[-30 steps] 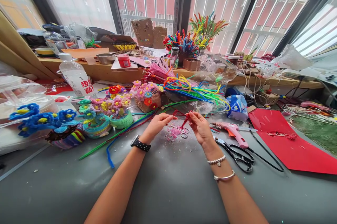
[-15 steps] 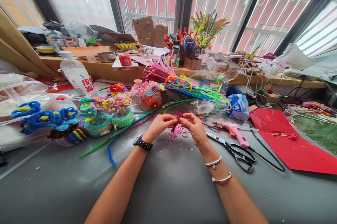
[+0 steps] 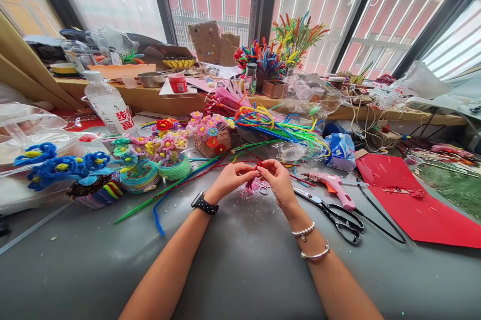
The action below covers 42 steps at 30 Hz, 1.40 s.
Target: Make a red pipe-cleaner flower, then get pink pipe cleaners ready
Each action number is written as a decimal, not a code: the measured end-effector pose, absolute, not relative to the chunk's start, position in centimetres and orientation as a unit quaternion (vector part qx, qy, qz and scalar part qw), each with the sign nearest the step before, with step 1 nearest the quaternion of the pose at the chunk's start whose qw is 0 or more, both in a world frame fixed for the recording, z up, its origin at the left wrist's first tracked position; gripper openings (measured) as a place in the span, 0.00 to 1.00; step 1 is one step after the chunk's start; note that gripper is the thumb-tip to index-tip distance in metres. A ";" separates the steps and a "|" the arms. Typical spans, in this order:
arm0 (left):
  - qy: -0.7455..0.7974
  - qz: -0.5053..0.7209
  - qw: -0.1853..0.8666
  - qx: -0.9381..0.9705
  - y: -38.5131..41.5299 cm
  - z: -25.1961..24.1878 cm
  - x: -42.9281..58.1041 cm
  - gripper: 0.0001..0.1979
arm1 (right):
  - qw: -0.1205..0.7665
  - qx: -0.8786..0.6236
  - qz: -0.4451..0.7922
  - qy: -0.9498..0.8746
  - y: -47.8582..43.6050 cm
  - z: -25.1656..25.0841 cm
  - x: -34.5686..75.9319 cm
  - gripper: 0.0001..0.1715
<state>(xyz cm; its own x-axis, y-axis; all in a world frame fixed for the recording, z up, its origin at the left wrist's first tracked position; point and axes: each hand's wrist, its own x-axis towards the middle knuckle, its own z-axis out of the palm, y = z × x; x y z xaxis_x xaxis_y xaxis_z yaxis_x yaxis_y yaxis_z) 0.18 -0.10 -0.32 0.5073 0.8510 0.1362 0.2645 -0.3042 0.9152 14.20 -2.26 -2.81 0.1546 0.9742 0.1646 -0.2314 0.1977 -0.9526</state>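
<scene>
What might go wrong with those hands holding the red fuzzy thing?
The left hand and right hand pinch just a little of the red fuzzy piece, so it might slip. The right hand might bump the black-handled scissors beside it. The pink glue gun nearby might burn if hot; I can't tell whether it is.

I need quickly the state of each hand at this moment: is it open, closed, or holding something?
Left hand: closed, pinching the red tinsel.
Right hand: closed, fingertips pinching the red tinsel too.
</scene>
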 end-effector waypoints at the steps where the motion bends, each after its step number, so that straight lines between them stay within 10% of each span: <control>1: 0.380 0.325 0.452 0.738 -0.1 -0.4 0.2 0.15 | 0.635 -0.416 0.476 -0.445 -2.3 -2.8 14.2 0.11; 12: 0.396 0.337 0.400 0.754 0.1 -0.8 0.1 0.14 | 0.631 -0.406 0.475 -0.460 -2.4 -2.9 14.4 0.11; 25: 0.438 0.346 0.068 0.827 -0.7 -1.3 1.1 0.09 | 0.629 -0.476 0.290 -0.542 -2.9 -2.4 13.8 0.11; 42: 0.392 0.400 0.310 0.768 -0.4 -1.0 1.1 0.10 | 0.610 -0.487 0.215 -0.587 -3.2 -2.2 14.1 0.06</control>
